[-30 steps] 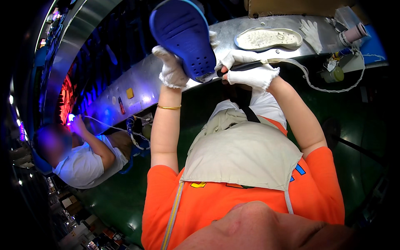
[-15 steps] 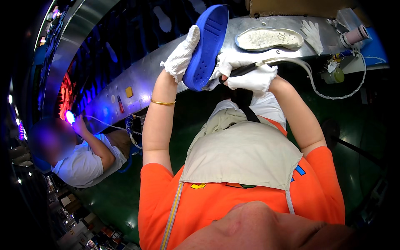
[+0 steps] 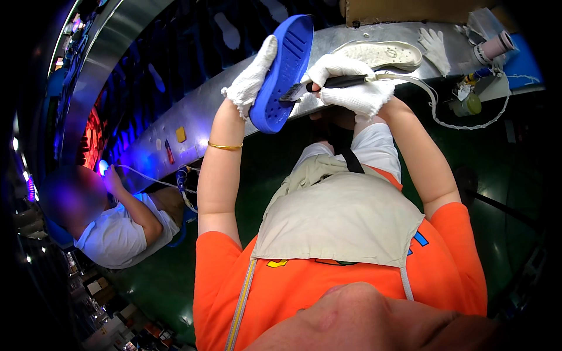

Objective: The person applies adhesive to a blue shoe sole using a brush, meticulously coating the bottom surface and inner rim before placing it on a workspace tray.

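A blue shoe sole [image 3: 287,67] is held tilted above the metal bench by my left hand [image 3: 252,79], gloved in white, gripping its left side. My right hand [image 3: 351,88], in a white glove with bare fingertips showing, grips a black-handled brush [image 3: 339,82]. The brush's dark bristles touch the inside of the blue sole near its lower end. A white tube runs from the back of the brush handle. Behind my right hand, a white sole [image 3: 383,54] lies on the bench, partly hidden by that hand.
A white glove [image 3: 435,51] lies on the metal bench [image 3: 213,82] beside a pink spool [image 3: 497,47]. Several dark shapes and soles lie beyond the bench. At left, another person [image 3: 129,228] sits holding a glowing blue light [image 3: 104,168]. A cardboard box [image 3: 404,10] stands at the back.
The blue sole has dropped slightly and turned so more of its inside faces me. The brush has moved from its lower right edge onto its inner face.
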Available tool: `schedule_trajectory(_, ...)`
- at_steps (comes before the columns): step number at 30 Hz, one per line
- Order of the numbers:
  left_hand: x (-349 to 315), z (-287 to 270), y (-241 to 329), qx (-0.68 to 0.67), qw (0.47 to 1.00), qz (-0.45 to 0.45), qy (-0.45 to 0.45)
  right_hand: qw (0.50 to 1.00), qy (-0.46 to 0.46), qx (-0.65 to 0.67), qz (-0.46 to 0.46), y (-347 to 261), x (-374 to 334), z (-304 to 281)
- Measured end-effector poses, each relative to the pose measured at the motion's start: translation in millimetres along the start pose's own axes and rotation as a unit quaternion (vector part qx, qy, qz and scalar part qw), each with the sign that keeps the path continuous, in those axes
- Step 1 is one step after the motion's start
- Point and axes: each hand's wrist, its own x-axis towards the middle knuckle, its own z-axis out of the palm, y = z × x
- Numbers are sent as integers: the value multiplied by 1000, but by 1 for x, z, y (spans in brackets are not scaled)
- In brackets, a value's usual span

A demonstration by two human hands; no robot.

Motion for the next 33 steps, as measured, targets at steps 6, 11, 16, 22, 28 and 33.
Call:
schedule_trajectory(6, 6, -28, -2, -42, 999, 18, 13, 997, -65, -51, 7, -4, -5, -9)
schedule_trajectory(11, -8, -42, 4, -334, 909, 221, -117, 993, 15, 64, -99, 2, -7, -13)
schedule_trajectory(16, -5, -36, -55, -408, 907, -25, -106, 991, 91, 54, -79, 3, -12, 1)
schedule_trajectory(22, -12, 12, -92, -483, 860, 83, -143, 965, 204, 16, -163, 12, -10, 14)
schedule_trajectory(28, -8, 40, -91, -413, 902, 109, -65, 936, 148, -104, -303, 5, -4, 20)
schedule_trajectory(33, -4, 35, -86, -415, 898, 145, -14, 958, 126, -25, -258, 2, -12, 23)
